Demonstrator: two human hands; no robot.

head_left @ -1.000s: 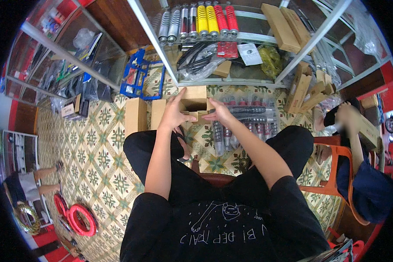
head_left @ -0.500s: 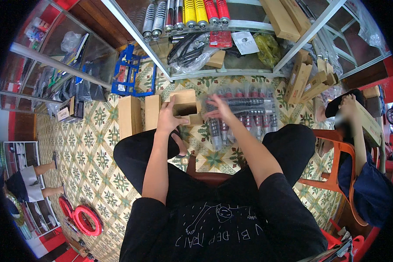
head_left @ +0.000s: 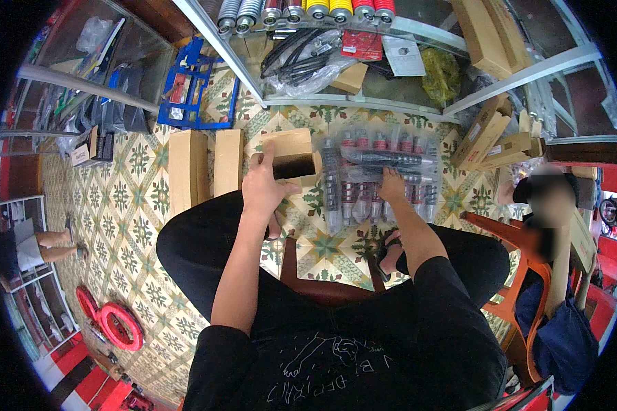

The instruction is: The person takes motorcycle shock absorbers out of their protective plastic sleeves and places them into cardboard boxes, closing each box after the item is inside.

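My left hand (head_left: pixel 264 183) grips the near left edge of an open cardboard box (head_left: pixel 286 142), thumb and fingers on either side. The box stands upright, its dark inside facing me. To its right lie several shock absorbers (head_left: pixel 332 185) in clear plastic, most side by side, with black springs and some red parts. Another wrapped shock absorber (head_left: pixel 397 159) lies crosswise on top of them. My right hand (head_left: pixel 391 185) is down on the pile just below it, fingers together and bent onto a wrapped shock absorber. The fingertips are partly hidden.
Two closed cardboard boxes (head_left: pixel 188 170) stand left of the open one. Beyond are a blue metal frame (head_left: pixel 192 85) and a glass cabinet with coloured shock absorbers (head_left: pixel 341 8). Open cartons (head_left: pixel 483 133) lean at the right, near a person on an orange chair (head_left: pixel 528 288). Red rings (head_left: pixel 121 327) lie far left.
My right hand has moved from beside the open box, fingers spread, rightward onto the wrapped shock absorbers. My left hand keeps its hold on the box. The whole view has shifted a little.
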